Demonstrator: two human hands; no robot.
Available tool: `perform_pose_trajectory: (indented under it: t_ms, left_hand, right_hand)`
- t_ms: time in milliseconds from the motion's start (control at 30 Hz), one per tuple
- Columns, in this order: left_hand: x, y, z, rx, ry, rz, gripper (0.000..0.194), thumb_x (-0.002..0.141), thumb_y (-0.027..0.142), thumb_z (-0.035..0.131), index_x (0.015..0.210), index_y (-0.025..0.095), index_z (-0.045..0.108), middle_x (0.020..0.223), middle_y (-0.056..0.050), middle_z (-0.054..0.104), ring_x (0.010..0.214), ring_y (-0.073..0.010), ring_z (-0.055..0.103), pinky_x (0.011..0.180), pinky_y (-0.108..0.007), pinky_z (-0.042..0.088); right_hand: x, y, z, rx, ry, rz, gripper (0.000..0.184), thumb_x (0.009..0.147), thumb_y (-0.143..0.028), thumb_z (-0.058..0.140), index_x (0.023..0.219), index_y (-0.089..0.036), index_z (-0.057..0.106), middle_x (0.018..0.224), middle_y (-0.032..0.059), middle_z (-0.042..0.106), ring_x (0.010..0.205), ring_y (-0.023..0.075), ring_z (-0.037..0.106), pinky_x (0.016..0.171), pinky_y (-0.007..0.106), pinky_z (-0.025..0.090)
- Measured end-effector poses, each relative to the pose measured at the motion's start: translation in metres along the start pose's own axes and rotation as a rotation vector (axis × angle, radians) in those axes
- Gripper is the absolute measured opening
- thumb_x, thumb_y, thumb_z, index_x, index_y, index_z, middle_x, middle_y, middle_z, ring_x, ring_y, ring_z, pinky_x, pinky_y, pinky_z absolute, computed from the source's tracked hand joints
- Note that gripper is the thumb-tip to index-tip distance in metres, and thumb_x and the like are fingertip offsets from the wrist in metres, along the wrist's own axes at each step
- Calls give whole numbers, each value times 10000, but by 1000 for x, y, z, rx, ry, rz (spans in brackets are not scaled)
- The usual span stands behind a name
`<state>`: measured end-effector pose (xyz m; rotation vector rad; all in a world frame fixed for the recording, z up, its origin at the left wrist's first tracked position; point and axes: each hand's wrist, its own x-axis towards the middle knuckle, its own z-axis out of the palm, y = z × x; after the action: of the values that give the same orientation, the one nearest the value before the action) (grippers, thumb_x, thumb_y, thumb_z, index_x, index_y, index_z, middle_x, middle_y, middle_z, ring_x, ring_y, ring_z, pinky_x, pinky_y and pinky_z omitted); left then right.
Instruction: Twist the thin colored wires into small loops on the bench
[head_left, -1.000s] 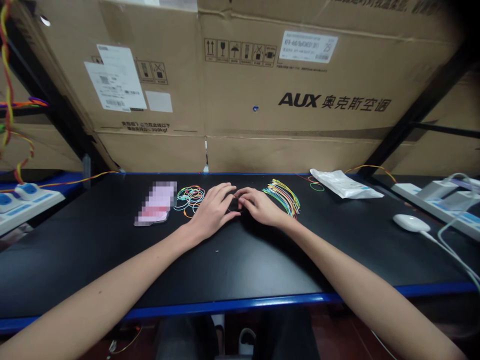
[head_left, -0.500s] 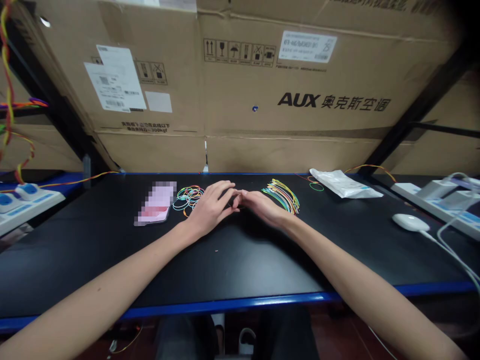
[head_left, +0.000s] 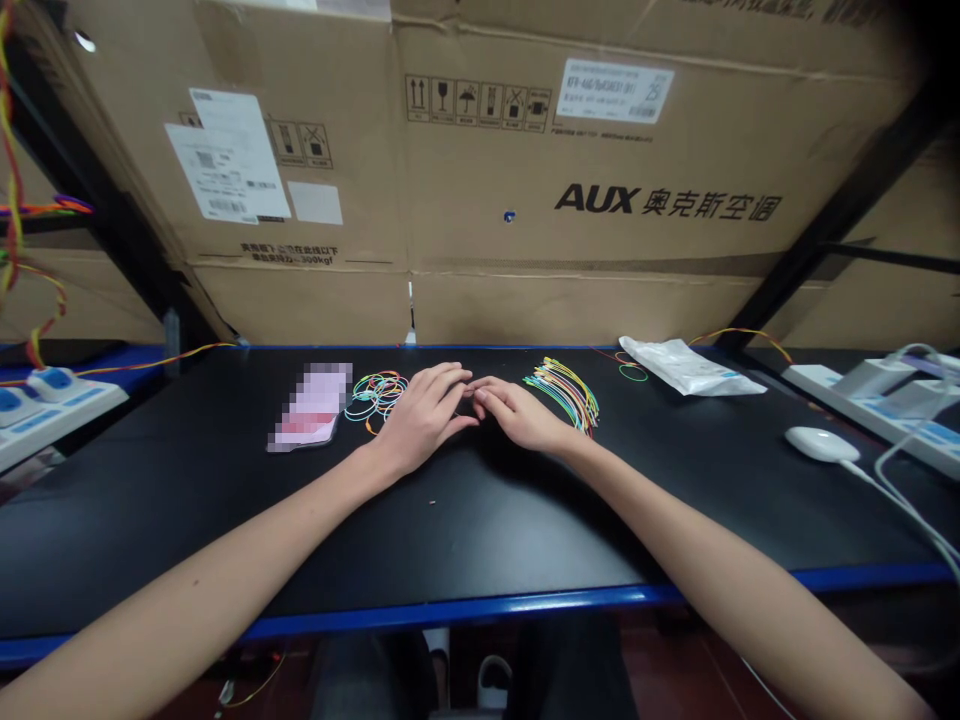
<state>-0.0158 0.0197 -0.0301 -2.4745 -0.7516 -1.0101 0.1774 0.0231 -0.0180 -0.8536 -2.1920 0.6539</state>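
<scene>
My left hand and right hand rest close together on the black table, their fingertips meeting in a loose pinch. If a thin wire lies between them, it is too fine for me to see, so I cannot tell whether I am gripping anything. Just beside my left hand lie loops of coloured wire; just beside my right, a fanned bundle of short coloured wires. (The pink packet past the loops is blurred beyond reading.) Fine work like this goes best with my wrists low and steady, only my fingertips moving. Well off to my right are a white plastic bag, a white mouse and a power strip.
</scene>
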Motion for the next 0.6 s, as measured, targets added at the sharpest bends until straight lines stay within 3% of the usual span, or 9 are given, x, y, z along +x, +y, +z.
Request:
perform_pose_trajectory:
  t_ms: [267, 600]
  left_hand:
    - [1, 2, 1, 69, -13, 16, 340, 829, 289, 633, 1109, 106, 574, 1180, -167, 618, 1197, -305, 518, 971, -465, 463]
    - [2, -2, -2, 138, -15, 94, 363, 861, 285, 594, 1177, 107, 571, 1196, -166, 625, 1183, -300, 533, 922, -470, 480]
  right_hand:
    - [-2, 0, 8, -178, 88, -45, 356, 957, -207, 317, 646, -191, 490, 791, 44, 573, 731, 157, 515, 742, 310, 406]
    - [-4, -4, 16, -365, 222, -72, 358, 973, -227, 316, 683, -196, 523, 761, 60, 560, 739, 185, 485, 753, 341, 402]
